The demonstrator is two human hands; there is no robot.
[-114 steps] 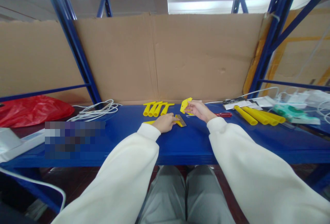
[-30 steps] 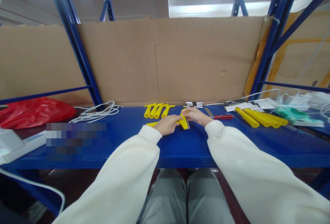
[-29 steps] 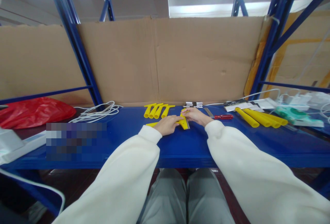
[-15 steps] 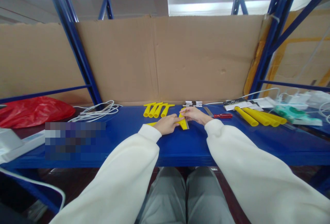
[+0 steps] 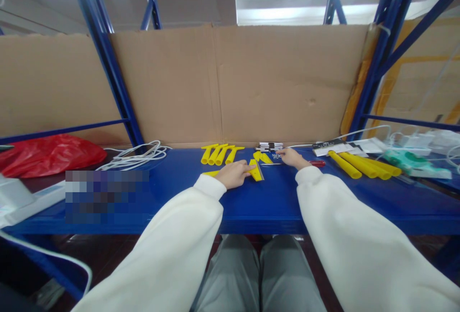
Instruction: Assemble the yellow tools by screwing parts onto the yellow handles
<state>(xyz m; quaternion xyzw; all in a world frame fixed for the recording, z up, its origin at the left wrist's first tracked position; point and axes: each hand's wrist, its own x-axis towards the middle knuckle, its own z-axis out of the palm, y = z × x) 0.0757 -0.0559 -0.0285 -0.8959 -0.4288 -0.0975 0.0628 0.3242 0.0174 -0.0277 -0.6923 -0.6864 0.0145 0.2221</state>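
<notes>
Holding a yellow scraper in the left hand, the right hand down among small parts

The left hand (image 5: 235, 174) is closed around the yellow scraper (image 5: 256, 174) at its neck, fingers wrapped over it. The handle end shows on the left side of that hand, and the head with its metal edge shows on the right, low over the blue table (image 5: 262, 206) near its middle. The right hand (image 5: 290, 157) has its fingertips bunched and pointing down beside a small scatter of bits (image 5: 276, 156), too small to make out; whether it pinches any of them cannot be told.

Under the right hand runs a screwdriver (image 5: 318, 163), red handle to the right, shaft to the left. Just beyond the scraper's head lie loose yellow pieces (image 5: 266, 157), and behind those a black-and-white stack (image 5: 271, 146). Four yellow T-shaped parts (image 5: 222, 156) lie side by side farther left; yellow tubes (image 5: 344, 163) lie to the right. At the far left are coiled white cables (image 5: 138, 156) and a red bag (image 5: 53, 154). Cardboard (image 5: 215, 86) stands along the back.
</notes>
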